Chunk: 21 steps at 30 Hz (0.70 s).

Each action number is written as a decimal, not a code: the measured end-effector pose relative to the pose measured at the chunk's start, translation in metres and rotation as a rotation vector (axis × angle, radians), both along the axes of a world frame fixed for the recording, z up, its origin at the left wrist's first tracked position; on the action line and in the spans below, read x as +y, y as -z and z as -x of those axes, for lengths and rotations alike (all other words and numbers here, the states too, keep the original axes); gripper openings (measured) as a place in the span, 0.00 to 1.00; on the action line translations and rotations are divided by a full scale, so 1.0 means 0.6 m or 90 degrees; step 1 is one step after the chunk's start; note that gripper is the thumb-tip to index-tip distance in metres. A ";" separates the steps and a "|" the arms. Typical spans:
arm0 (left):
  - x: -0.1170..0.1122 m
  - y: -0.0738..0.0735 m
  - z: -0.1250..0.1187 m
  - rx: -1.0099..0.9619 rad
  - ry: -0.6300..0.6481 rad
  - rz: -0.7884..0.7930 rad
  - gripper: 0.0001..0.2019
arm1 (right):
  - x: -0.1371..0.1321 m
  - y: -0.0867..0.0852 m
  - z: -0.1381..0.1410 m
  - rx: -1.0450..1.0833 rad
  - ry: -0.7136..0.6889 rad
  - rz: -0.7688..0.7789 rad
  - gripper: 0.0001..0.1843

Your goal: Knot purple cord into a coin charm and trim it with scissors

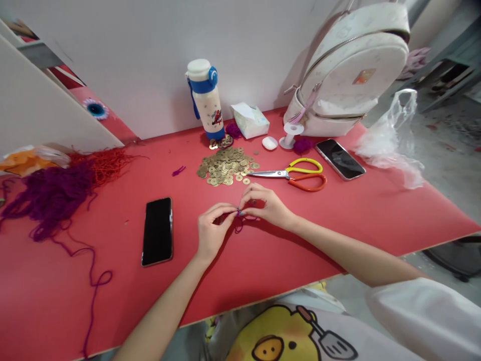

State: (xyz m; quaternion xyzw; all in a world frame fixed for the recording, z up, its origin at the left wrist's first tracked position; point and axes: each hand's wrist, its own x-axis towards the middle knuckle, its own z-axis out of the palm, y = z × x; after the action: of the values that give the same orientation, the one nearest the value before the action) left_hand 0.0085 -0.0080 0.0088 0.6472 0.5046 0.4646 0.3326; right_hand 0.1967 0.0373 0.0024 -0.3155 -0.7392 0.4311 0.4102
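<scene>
Over the red tabletop, my left hand (215, 228) and my right hand (268, 204) meet at the fingertips. Both pinch a purple cord (238, 226), and a small loop of it hangs below the fingers. Whatever knot or piece sits right between the fingertips is too small to make out. Just beyond the hands lies a heap of brass coins with holes (227, 164). Scissors (287, 173) with one yellow and one orange handle rest beside the heap, blades pointing left.
Left of my hands lies a black phone (157, 231). Purple yarn (56, 195) and red strands (108, 163) pile at the far left. Along the back stand a bottle (206, 98), a tissue pack (251, 120), a white spool (290, 135), and a backpack (349, 75). Another phone (340, 159) and a plastic bag (391, 143) lie right.
</scene>
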 end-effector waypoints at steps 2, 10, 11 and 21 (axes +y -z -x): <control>0.001 0.001 0.001 -0.013 0.007 0.008 0.05 | 0.002 0.001 -0.001 -0.003 -0.011 0.030 0.05; 0.007 0.000 -0.001 -0.071 0.011 0.038 0.05 | 0.005 0.002 -0.001 0.043 0.001 0.125 0.07; 0.007 0.000 -0.002 -0.073 0.005 0.040 0.05 | 0.005 0.002 -0.001 0.051 0.001 0.129 0.06; 0.007 0.003 -0.001 -0.081 -0.012 0.057 0.03 | -0.006 -0.003 0.003 0.016 -0.005 0.082 0.03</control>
State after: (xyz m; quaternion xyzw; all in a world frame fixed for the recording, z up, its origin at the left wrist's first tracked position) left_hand 0.0090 -0.0040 0.0070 0.5963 0.5087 0.4847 0.3882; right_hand 0.1947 0.0337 0.0045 -0.3327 -0.7059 0.4835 0.3964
